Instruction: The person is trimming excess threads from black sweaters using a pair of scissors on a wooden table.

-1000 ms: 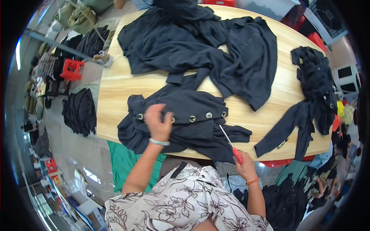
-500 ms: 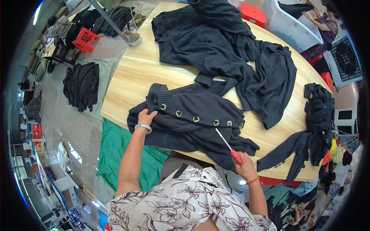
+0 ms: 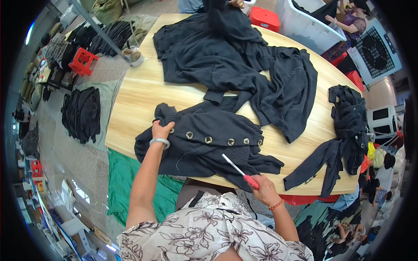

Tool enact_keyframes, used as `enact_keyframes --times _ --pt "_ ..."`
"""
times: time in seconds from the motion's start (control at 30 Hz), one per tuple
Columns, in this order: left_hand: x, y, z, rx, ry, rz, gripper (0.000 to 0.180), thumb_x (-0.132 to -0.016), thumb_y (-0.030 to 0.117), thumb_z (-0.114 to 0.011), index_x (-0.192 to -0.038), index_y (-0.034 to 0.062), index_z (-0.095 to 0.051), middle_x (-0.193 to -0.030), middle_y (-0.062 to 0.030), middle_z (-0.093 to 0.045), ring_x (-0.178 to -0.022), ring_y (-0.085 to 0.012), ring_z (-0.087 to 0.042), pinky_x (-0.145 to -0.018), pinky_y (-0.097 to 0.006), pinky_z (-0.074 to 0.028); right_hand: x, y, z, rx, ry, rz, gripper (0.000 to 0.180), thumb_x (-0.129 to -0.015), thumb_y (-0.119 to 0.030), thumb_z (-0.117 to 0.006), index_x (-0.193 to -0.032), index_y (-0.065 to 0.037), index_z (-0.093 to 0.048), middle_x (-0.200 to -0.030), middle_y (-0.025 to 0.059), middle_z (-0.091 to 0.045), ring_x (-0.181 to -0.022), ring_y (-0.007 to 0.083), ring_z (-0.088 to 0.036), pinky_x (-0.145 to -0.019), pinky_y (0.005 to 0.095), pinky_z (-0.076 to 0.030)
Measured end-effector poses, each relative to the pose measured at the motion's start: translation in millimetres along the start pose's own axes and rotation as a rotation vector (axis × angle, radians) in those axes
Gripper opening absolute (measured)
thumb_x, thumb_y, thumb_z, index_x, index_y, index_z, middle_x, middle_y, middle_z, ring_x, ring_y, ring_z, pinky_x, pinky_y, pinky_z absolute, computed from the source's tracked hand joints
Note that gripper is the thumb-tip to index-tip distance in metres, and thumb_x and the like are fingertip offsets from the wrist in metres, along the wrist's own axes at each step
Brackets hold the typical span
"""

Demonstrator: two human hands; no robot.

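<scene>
A dark knitted cardigan (image 3: 217,126) lies on the near part of the pale wooden table (image 3: 130,95), with a row of large dark-and-pale buttons (image 3: 208,140) facing up. My left hand (image 3: 162,129) pinches its ribbed edge at the left end, beside the first button. My right hand (image 3: 264,190) grips the red handle of a tool with a thin, pale metal shaft (image 3: 234,165). The shaft points up and left over the cardigan's near side, short of the buttons; whether its tip touches the knit I cannot tell. A pale loose thread (image 3: 179,162) lies on the fabric.
More dark knitwear (image 3: 209,52) covers the far side of the table, and a bunched dark garment (image 3: 348,117) lies at the right. Across the table is another person's hand (image 3: 237,3). A red stool (image 3: 264,19) and white bin (image 3: 305,26) stand beyond. A metal pole (image 3: 102,32) rises at left.
The whole view has shifted slightly. My left hand has come closer to the first button, partly covering it. The red-handled tool has moved left and back from the button row.
</scene>
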State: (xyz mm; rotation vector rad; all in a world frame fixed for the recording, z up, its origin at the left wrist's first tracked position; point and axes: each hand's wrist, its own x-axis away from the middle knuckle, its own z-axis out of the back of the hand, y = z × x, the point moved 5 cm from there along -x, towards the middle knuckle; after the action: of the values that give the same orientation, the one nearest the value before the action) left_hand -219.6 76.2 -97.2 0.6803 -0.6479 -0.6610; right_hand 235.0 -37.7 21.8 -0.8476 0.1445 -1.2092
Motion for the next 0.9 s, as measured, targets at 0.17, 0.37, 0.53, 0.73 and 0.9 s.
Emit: enact_keyframes --times 0.17,0.37,0.53,0.73,0.9 --pt "52.0 68.4 13.0 0.389 -0.178 -0.163 0.053 -0.075 0.012 -0.078 -0.117 -0.0066 -0.052 -0.104 -0.0109 -0.062 -0.093 -0.0144 -0.058 -0.083 -0.027 -0.049 2.8 -23.6 -22.4 -0.031 -0.268 0.053 0.038 -0.082 -0.019 -0.062 -0.120 -0.016 -0.062 -0.098 0.0172 -0.064 -0.092 0.0360 -0.063 -0.080 0.0449 -0.050" --pt "178.1 219.5 33.2 0.832 -0.520 -0.159 0.051 -0.081 0.003 -0.068 -0.126 -0.0043 -0.045 -0.106 -0.0072 -0.059 -0.090 -0.0088 -0.058 -0.081 -0.026 -0.049 -46.5 -79.1 -68.2 -0.074 -0.480 0.194 0.056 -0.082 -0.023 -0.066 -0.135 -0.012 -0.051 -0.101 0.0202 -0.066 -0.094 0.0387 -0.063 -0.080 0.0458 -0.051" --pt "220.2 289.4 67.5 0.981 -0.573 -0.148 0.063 -0.083 0.002 -0.060 -0.141 -0.0037 -0.036 -0.114 -0.0112 -0.060 -0.096 -0.0150 -0.062 -0.087 -0.029 -0.051 -90.1 -51.0 -101.9 -0.036 0.219 0.551 0.055 -0.085 -0.024 -0.059 -0.136 -0.004 -0.050 -0.132 0.0241 -0.054 -0.130 0.0400 -0.044 -0.115 0.0477 -0.026" --pt "158.3 302.0 111.6 0.913 -0.354 -0.442 0.040 -0.085 0.016 -0.064 -0.122 0.0007 -0.056 -0.115 -0.0096 -0.063 -0.107 -0.0209 -0.061 -0.098 -0.035 -0.047 -131.2 -10.1 82.7 0.485 0.270 0.301 0.049 -0.087 -0.024 -0.057 -0.132 -0.005 -0.054 -0.135 0.0216 -0.052 -0.130 0.0389 -0.044 -0.115 0.0473 -0.026" --pt "51.3 350.2 76.7 1.175 -0.403 -0.431 0.024 -0.085 0.019 -0.068 -0.104 0.0046 -0.063 -0.095 -0.0038 -0.065 -0.086 -0.0141 -0.067 -0.074 -0.028 -0.057 -168.7 10.4 217.8 1.243 0.864 0.771 0.044 -0.078 -0.028 -0.064 -0.117 -0.006 -0.066 -0.124 0.0173 -0.062 -0.114 0.0368 -0.057 -0.104 0.0461 -0.040"
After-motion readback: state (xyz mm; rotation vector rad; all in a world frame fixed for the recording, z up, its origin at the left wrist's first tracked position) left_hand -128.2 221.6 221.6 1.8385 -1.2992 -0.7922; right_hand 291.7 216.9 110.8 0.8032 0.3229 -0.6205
